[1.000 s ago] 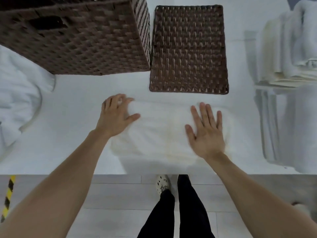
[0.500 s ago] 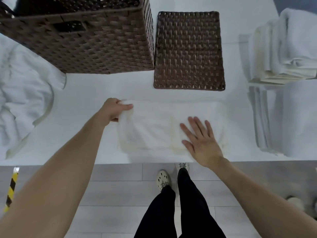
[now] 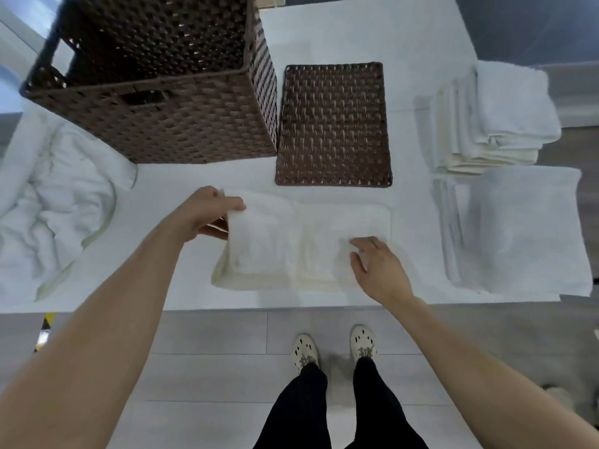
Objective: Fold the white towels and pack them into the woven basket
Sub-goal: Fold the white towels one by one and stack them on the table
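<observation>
- Both hands had quit pressing flat; your left hand [image 3: 207, 212] pinched the left edge of the towel [image 3: 308, 234] on the tabletop [image 3: 194, 175].
- Your right hand [image 3: 377, 270] curled on its right half, grip uncertain; another fold was likely starting.

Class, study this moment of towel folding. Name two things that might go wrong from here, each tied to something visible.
1. The left hand pinches the towel only at its far left corner, so the lifted end may fold over crooked.
2. The towel lies close to the table's near edge; a pull toward the person might drag it off.
</observation>
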A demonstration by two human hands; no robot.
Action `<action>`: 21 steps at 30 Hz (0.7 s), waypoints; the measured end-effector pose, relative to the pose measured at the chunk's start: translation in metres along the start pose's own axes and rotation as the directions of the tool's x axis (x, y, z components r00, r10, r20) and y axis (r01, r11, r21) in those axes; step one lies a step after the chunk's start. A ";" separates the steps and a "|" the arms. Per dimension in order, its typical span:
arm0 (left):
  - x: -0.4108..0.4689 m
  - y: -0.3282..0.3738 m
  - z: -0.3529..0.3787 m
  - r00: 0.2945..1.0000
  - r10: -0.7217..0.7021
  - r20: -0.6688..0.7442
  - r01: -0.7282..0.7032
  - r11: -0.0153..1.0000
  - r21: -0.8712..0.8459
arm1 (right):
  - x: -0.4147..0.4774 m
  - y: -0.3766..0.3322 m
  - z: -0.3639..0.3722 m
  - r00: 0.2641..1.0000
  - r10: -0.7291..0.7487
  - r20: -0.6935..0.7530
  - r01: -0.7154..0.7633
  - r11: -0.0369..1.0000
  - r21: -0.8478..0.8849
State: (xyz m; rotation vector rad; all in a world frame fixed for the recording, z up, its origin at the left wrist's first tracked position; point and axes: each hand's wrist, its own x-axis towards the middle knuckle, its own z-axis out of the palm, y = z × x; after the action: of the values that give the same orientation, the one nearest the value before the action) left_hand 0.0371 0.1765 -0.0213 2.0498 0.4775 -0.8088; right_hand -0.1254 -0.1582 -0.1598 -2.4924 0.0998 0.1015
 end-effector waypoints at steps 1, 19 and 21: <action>-0.010 0.018 0.008 1.000 0.015 -0.014 -0.015 1.000 0.005 | -0.003 0.003 -0.010 0.996 0.088 0.024 -0.089 0.992 0.088; 0.008 0.055 0.149 0.976 0.215 -0.044 -0.174 0.880 0.441 | 0.049 0.009 -0.052 0.805 0.471 0.360 -0.579 0.754 0.310; 0.027 0.038 0.147 0.942 0.328 -0.071 -0.243 0.812 0.530 | 0.051 0.006 -0.047 0.807 0.481 0.342 -0.577 0.766 0.284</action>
State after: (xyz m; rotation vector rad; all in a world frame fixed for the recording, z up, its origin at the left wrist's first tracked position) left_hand 0.0247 0.0344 -0.0797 2.6196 0.0152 -0.6313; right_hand -0.0732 -0.1937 -0.1310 -1.9752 0.6667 0.5818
